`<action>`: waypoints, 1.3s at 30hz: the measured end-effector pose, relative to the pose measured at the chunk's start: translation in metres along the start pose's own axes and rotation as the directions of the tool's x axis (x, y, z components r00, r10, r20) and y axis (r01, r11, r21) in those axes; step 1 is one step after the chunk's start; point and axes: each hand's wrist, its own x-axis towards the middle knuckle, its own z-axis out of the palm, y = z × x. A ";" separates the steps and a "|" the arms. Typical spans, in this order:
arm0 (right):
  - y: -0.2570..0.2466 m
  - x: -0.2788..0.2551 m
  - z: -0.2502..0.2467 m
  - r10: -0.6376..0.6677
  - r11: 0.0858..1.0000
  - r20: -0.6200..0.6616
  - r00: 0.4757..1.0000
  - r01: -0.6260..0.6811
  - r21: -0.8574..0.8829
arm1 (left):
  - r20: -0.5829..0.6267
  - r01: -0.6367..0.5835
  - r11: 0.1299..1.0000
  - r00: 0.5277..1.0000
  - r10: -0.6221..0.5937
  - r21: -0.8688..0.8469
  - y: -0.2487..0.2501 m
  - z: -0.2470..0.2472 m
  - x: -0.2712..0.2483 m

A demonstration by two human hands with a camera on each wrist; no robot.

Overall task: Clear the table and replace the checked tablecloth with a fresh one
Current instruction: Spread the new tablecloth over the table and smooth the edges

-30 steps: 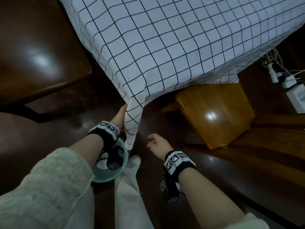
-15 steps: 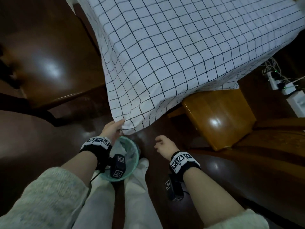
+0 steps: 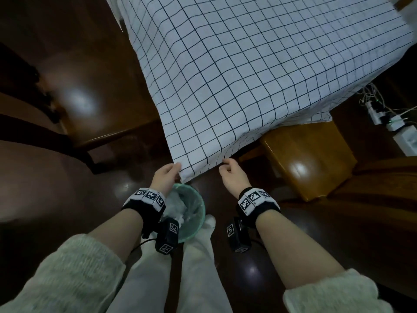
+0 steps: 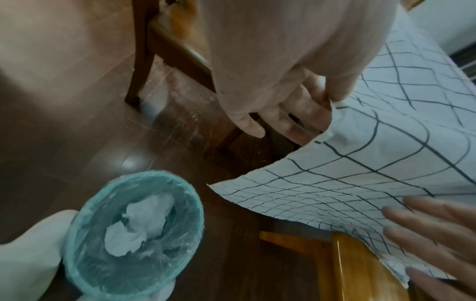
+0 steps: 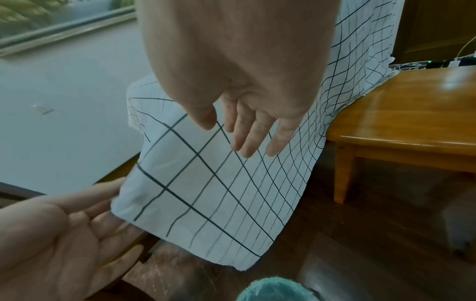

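- Head view: checked tablecloth (image 3: 248,75) covers the table ahead and hangs toward the person, its lowest corner dropping between the two hands; left hand (image 3: 165,178) is at the corner's left edge with thumb on the cloth, right hand (image 3: 232,177) at the hem just right of the corner with fingers loosely bent; both are about equally near, and the hem runs up and away to the right over a wooden stool (image 3: 311,159); a lined waste bin (image 3: 191,213) stands on the floor directly below the corner, by the person's legs
- Left wrist view: left hand (image 4: 288,106) pinches the cloth's edge between thumb and fingers, other fingers hanging loose; the free corner (image 4: 213,185) hangs below and just above the bin (image 4: 134,228); blurred right fingers (image 4: 425,234) are spread flat against the cloth
- Right wrist view: right hand (image 5: 247,126) is wide, fingers straight, tips at the cloth's face, gripping nothing; I judge the next pull must come toward the body, clear of the bin
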 end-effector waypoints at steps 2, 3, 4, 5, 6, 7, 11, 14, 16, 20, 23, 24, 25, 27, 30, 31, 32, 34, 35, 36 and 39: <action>-0.008 -0.003 0.002 0.001 1.000 0.000 1.000 -0.001 0.023 | 0.026 -0.018 1.000 1.000 0.018 0.017 0.002 -0.004 -0.004; -0.012 -0.003 0.003 0.009 0.999 0.000 1.000 -0.009 0.034 | 0.036 -0.014 1.000 0.999 0.014 0.014 0.004 -0.005 -0.006; -0.015 -0.002 0.005 0.014 0.999 -0.003 1.000 -0.014 0.053 | 0.039 -0.013 1.000 0.999 0.012 0.009 0.007 -0.005 -0.007; -0.018 -0.001 0.006 0.023 0.996 -0.005 1.000 -0.023 0.082 | 0.049 0.007 1.000 0.999 -0.007 -0.003 0.011 -0.004 -0.010; -0.021 0.000 0.008 0.030 0.993 -0.008 1.000 -0.029 0.117 | 0.064 0.037 0.999 0.997 -0.035 -0.023 0.014 -0.004 -0.010; -0.024 0.001 0.010 0.040 0.988 -0.011 0.999 -0.038 0.148 | 0.086 0.074 0.996 0.994 -0.070 -0.047 0.015 -0.004 -0.010; -0.033 0.007 0.014 0.078 0.976 -0.021 0.997 -0.072 0.206 | 0.119 0.145 0.989 0.983 -0.141 -0.027 0.012 -0.007 -0.003; -0.035 0.013 0.012 0.121 0.972 -0.010 0.993 -0.117 0.205 | 0.058 0.156 0.988 0.986 -0.157 0.025 0.007 -0.006 0.005; -0.037 0.017 0.008 0.131 0.972 -0.017 0.991 -0.125 0.197 | 0.059 0.143 0.988 0.987 -0.146 0.053 0.013 -0.004 0.002; -0.042 0.030 -0.005 0.175 0.953 -0.071 0.982 -0.151 0.263 | 0.028 0.140 0.987 0.989 -0.143 0.073 0.016 -0.001 0.002; -0.047 0.040 -0.012 0.200 0.928 -0.120 0.973 -0.148 0.342 | 0.029 0.129 0.989 0.991 -0.132 0.077 0.013 -0.002 0.006; -0.047 0.045 -0.013 0.201 0.920 -0.110 0.973 -0.149 0.362 | 0.031 0.122 0.989 0.992 -0.125 0.083 0.013 -0.002 0.007; -0.048 0.049 -0.012 0.200 0.915 -0.096 0.975 -0.151 0.375 | 0.032 0.114 0.990 0.993 -0.118 0.087 0.013 -0.002 0.007; -0.050 0.053 -0.006 0.200 0.910 -0.041 0.979 -0.170 0.377 | 0.043 0.107 0.991 0.993 -0.111 0.083 0.013 -0.002 0.007; -0.056 0.053 0.006 0.222 0.924 0.032 0.975 -0.221 0.312 | 0.069 0.103 0.990 0.992 -0.109 0.093 0.014 -0.002 0.006; -0.057 0.054 0.010 0.226 0.926 0.017 0.974 -0.220 0.308 | 0.070 0.099 0.989 0.992 -0.107 0.107 0.014 -0.002 0.007; -0.057 0.055 0.014 0.234 0.922 -0.022 0.972 -0.215 0.321 | 0.070 0.098 0.989 0.992 -0.106 0.114 0.015 -0.002 0.007; -0.055 0.057 0.016 0.264 0.900 -0.130 0.956 -0.196 0.389 | 0.076 0.095 0.989 0.992 -0.104 0.109 0.014 -0.003 0.009; -0.055 0.058 0.015 0.277 0.884 -0.181 0.944 -0.176 0.433 | 0.084 0.093 0.990 0.991 -0.103 0.107 0.013 -0.003 0.010; -0.054 0.059 0.013 0.288 0.872 -0.220 0.932 -0.160 0.463 | 0.086 0.093 0.990 0.991 -0.103 0.106 0.014 -0.004 0.010; -0.056 0.061 0.004 0.290 0.877 -0.278 0.916 -0.138 0.460 | 0.089 0.074 0.993 0.993 -0.082 0.096 0.017 -0.006 0.006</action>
